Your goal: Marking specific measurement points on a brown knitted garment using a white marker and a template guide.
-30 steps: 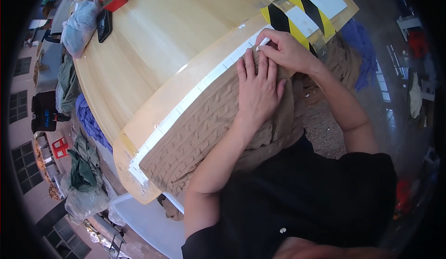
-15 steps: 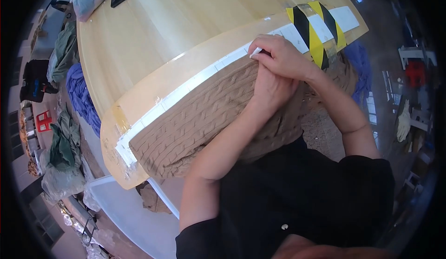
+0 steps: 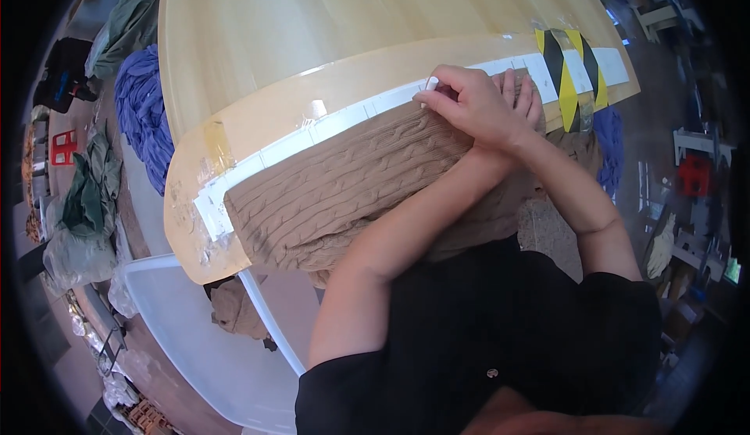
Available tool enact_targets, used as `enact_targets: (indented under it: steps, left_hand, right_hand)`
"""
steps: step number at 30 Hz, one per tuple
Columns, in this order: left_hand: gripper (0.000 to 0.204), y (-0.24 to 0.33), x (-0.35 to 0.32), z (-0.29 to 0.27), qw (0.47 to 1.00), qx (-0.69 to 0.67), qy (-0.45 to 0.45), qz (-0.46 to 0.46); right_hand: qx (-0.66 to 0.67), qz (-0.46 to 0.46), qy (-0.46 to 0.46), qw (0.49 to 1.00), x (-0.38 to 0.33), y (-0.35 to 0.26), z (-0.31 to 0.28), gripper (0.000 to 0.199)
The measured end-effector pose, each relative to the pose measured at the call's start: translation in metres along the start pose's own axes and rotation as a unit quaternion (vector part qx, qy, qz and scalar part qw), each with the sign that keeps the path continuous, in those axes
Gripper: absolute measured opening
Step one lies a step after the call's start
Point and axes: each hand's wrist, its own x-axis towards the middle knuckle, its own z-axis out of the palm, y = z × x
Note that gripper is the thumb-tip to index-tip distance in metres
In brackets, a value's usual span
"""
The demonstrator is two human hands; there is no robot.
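A brown cable-knit fabric piece (image 3: pixel 351 169) lies along the table's curved edge, its upper edge against a white marked strip (image 3: pixel 332 126). My right hand (image 3: pixel 476 107) pinches a short white stick like chalk (image 3: pixel 431 84) at the fabric's upper edge, near the strip. Under my right wrist my left forearm crosses over. The fingers of my left hand (image 3: pixel 525 95) show beyond it, stretched out on the fabric's right end beside the strip. My right hand covers most of the left palm.
The wooden table (image 3: pixel 375 13) bears black-and-yellow tape (image 3: pixel 564 80) at the strip's right end. A pale bin (image 3: pixel 180 318) with brown fabric (image 3: pixel 238 310) stands below left. Purple cloth (image 3: pixel 144 111) hangs at the left; a red stool (image 3: pixel 694 176) is at far right.
My left hand has slid right along the fabric beneath my right wrist, its fingers now showing stretched out. My right hand still pinches the white stick. The whole view has shifted slightly.
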Motion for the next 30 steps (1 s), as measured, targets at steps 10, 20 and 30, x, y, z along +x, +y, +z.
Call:
enact_targets:
  steps: [10,20,30]
  left_hand:
    - [0.066,-0.003,0.003,-0.012,0.999,0.03,-0.037,0.009]
    - [0.066,-0.004,0.002,-0.014,0.999,0.047,-0.017,0.015]
    - [0.051,-0.001,0.0,-0.01,0.999,0.046,-0.006,0.02]
  right_hand:
    - [0.071,-0.111,-0.083,0.988,0.021,-0.029,0.048,0.011]
    - [0.121,-0.163,-0.122,0.972,0.044,-0.071,0.093,0.012]
    - [0.186,-0.141,-0.168,0.958,0.052,-0.119,0.123,0.012]
